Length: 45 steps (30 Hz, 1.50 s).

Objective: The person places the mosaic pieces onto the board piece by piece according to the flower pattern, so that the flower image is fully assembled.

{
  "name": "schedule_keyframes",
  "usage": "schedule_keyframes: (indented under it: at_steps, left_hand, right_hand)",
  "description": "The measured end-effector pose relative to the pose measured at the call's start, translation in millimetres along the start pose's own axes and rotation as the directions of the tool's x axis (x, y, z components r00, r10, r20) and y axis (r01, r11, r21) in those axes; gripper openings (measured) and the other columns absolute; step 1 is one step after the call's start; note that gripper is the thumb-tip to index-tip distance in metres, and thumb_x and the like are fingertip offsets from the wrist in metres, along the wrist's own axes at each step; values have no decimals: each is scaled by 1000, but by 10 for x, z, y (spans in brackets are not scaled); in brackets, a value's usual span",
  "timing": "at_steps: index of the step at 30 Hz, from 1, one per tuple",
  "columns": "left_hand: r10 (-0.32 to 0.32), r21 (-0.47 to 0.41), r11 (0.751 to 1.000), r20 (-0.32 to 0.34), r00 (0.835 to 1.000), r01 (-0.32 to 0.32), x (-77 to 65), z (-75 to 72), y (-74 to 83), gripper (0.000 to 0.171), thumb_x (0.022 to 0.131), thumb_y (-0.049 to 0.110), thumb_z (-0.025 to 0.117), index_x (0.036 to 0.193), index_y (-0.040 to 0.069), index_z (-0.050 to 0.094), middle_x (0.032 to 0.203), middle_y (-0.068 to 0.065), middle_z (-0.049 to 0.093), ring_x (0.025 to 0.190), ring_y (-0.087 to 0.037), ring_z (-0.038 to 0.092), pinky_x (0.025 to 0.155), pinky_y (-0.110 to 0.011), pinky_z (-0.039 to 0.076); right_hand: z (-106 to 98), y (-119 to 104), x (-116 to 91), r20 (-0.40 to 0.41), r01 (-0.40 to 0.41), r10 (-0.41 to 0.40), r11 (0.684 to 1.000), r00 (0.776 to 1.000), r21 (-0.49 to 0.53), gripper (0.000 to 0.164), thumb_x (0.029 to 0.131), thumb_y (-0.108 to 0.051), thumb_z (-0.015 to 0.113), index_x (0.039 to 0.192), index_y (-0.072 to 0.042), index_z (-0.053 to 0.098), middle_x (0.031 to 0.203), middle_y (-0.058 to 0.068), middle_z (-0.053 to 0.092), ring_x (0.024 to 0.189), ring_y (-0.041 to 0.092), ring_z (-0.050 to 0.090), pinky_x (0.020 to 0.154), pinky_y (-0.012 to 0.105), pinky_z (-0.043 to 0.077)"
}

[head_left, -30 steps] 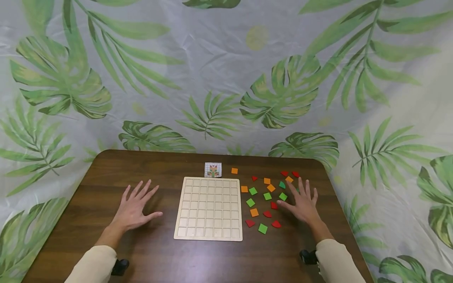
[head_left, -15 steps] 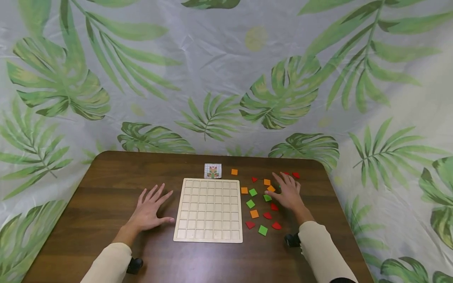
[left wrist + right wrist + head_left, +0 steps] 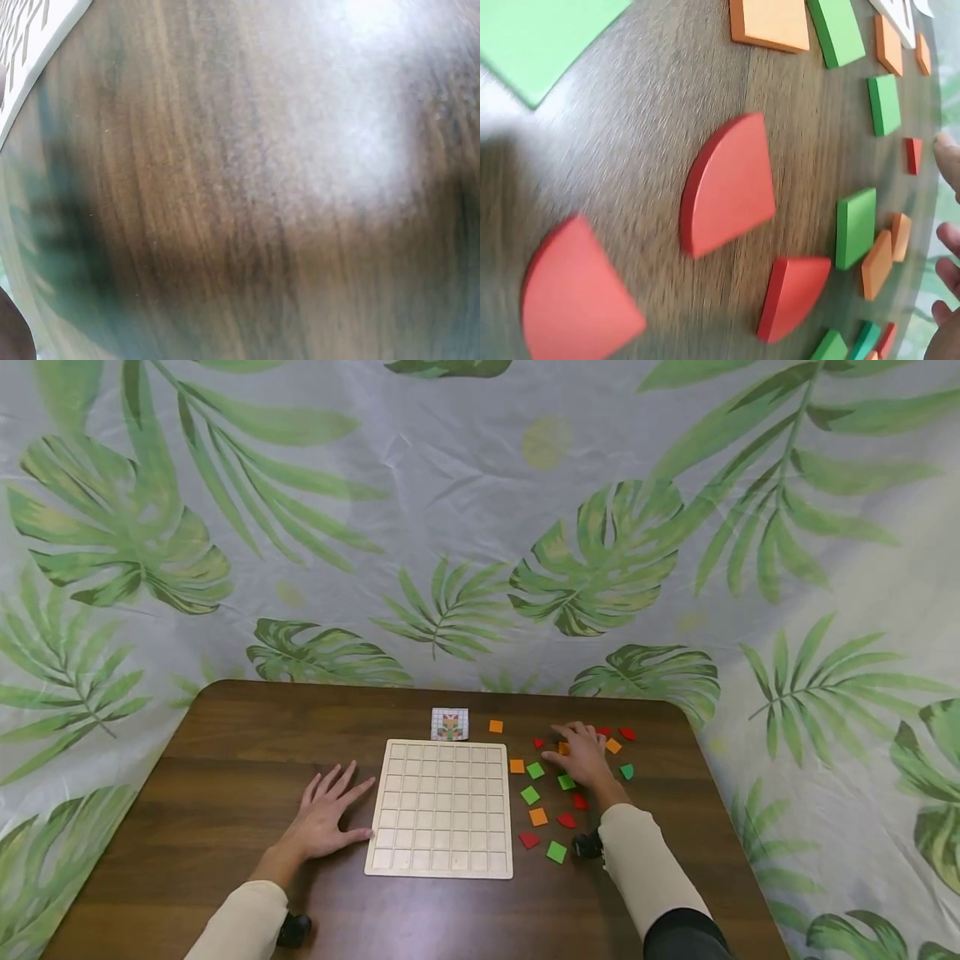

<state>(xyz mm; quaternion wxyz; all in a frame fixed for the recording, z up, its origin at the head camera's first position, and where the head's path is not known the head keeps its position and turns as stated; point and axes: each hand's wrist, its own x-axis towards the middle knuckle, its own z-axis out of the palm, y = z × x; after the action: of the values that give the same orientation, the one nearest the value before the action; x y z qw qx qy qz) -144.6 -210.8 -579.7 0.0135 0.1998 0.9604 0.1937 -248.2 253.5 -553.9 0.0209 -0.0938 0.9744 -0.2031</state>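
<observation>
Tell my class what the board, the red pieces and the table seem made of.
Board: probably wood, pale and matt, with recessed squares. Red pieces: perhaps painted wood or plastic; smooth, evenly coloured, satin surfaces. Table: wood or wood-look laminate, brown grain and a glossy light patch.

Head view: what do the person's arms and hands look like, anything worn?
Cream left sleeve and right sleeve; black device at each wrist. Black covering farther up the right sleeve. Left hand and right hand: no gloves.
</observation>
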Motion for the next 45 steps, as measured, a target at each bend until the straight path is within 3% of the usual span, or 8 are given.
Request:
schedule_keyframes:
  at_steps: [9, 15, 21, 45]
  left_hand:
    - [-6, -9, 1000, -5, 1000, 6, -17, 44, 43, 78, 79, 58, 68, 143, 18, 48, 155, -21, 26, 140, -44, 20, 107, -67, 6]
    - [-13, 2, 1000, -1, 1000, 13, -51, 98, 57, 77, 81, 59, 65, 145, 21, 46, 156, -20, 25, 140, -43, 21, 105, -68, 6]
    - [-8, -12, 1000, -9, 1000, 8, -75, 131, 64, 72, 83, 56, 65, 144, 22, 48, 155, -20, 26, 139, -44, 22, 105, -68, 6]
    - [-11, -4, 1000, 13, 1000, 11, -28, 111, 57, 69, 82, 57, 65, 142, 24, 51, 155, -19, 27, 140, -44, 22, 106, -68, 11]
  right_hand:
    - [115, -77, 98, 26, -44, 43, 999, 999, 22, 49, 91, -33, 68, 132, -10, 59, 129, 16, 50, 117, 38, 40, 95, 57, 26]
    - [164, -81, 90, 28, -37, 38, 999, 999, -29, 45, 92, -33, 66, 130, -9, 62, 127, 16, 51, 115, 38, 42, 94, 59, 27]
    - [212, -81, 85, 3, -23, 23, 1000, 1000, -9, 43, 92, -34, 66, 127, -9, 64, 123, 15, 52, 112, 37, 43, 93, 58, 27]
    - [257, -106, 166, -22, -31, 31, 1000, 999, 6, 34, 90, -28, 69, 118, -10, 70, 122, 13, 54, 112, 36, 45, 92, 55, 30]
